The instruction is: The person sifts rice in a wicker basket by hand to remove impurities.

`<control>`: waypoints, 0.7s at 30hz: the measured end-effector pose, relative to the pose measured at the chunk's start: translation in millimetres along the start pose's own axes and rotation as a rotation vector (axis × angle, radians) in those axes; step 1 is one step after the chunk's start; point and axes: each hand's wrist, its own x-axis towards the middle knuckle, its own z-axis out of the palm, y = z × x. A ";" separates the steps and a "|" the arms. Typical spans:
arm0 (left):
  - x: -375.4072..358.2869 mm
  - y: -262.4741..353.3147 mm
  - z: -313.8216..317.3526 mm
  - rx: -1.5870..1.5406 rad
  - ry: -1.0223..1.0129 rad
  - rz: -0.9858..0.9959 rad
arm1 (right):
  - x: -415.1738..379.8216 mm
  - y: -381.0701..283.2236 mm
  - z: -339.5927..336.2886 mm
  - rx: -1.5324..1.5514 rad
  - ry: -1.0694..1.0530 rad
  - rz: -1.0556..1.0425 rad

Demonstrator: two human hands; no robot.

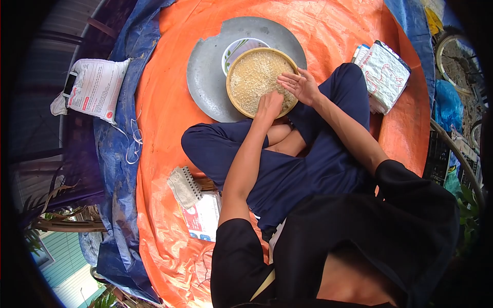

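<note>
A round sieve-like tray (230, 86) with a yellowish rim holds a spread layer of pale and tan grain (255, 77). My left hand (270, 105) rests on the grain near the tray's lower edge. Its fingers are curled, and what is in them, if anything, is hidden. My right hand (302, 87) is at the tray's right edge, palm turned inward, with fingers stretched out and nothing in them. Partly covered by the tray is a white bowl (226, 57) with a green leaf pattern. Both stand over a wide grey metal tray (203, 77).
An orange tarp (169, 92) lies under my crossed legs, with blue tarp (113, 169) along its sides. A white printed sack (97, 90) with a phone (70, 83) lies left. Folded bags (382, 72) lie right. A notebook-like item (184, 188) and papers (203, 215) lie by my left knee.
</note>
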 end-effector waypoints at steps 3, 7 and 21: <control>-0.4 0.0 8.1 0.035 -0.014 0.040 | 0.3 0.5 -0.8 0.003 -0.007 0.004; -0.9 0.9 6.1 0.041 -0.024 0.053 | -0.2 0.4 -1.8 0.000 0.001 0.005; -1.6 -5.7 -12.6 0.092 0.421 0.011 | 0.5 0.1 -1.5 0.030 -0.006 0.009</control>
